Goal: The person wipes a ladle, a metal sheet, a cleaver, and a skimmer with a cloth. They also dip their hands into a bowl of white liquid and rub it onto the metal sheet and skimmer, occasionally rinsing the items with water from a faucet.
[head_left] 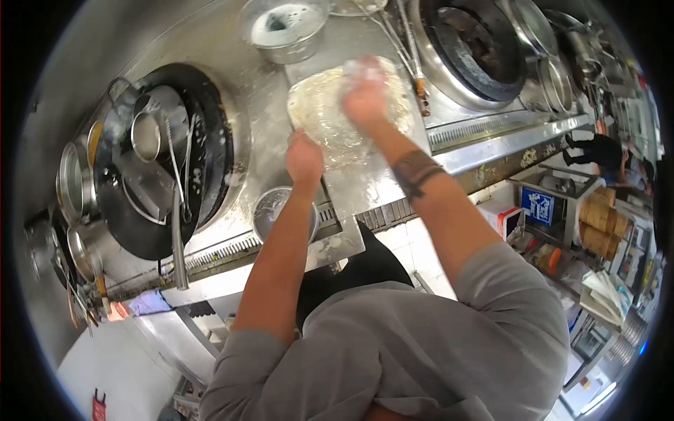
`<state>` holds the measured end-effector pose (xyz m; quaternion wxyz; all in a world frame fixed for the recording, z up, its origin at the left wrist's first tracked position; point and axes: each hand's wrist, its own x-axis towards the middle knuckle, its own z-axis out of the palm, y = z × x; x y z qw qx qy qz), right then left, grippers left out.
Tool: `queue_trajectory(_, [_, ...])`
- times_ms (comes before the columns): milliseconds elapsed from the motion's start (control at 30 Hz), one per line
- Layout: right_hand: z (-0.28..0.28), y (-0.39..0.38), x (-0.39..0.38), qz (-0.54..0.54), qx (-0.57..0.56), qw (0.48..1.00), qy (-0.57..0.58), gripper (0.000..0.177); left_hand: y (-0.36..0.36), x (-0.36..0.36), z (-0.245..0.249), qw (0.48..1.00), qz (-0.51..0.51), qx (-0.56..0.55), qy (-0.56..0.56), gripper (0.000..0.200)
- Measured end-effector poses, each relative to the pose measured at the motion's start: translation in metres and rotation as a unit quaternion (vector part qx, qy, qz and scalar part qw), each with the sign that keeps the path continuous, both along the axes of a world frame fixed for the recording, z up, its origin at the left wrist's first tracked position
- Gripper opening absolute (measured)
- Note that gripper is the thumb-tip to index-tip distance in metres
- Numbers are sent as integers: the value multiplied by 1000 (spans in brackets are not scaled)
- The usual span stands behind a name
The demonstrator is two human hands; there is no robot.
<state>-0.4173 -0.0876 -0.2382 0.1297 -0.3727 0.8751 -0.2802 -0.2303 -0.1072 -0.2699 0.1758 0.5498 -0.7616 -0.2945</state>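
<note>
Far off, a pot (pixel 284 28) holds white foam; left, a wok (pixel 165 161) carries ladles. The right hand (pixel 365 95) lays open fingers on pale dough (pixel 326 116); for the left hand (pixel 303 158), fingers: cannot tell.

grey shirt (pixel 393 351), sleeves pushed above elbows, dark band tattoo (pixel 415 170) on right forearm, bare hands (pixel 304 158) (pixel 365 95)

Stainless steel range counter (pixel 270 105) is noted, wet and smeared under bright, even light. A round burner well (pixel 477 49) is set at upper right. White floor tiles (pixel 411 245) are seen below. Bamboo steamers (pixel 600 217) are stacked at far right.
</note>
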Motion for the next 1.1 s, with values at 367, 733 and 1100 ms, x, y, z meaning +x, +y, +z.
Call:
queue_trajectory(367, [34,97,7,136,28,974,180,44,15,0,21,993,-30,62,97,34])
queue_trajectory(733, [19,79,-2,199,89,944,249,58,-26,-5,-5,915,-364,-160,64,55])
queue_trajectory(1100, [-6,52,11,343,-33,919,190,56,-38,16,27,955,-283,-45,78,100])
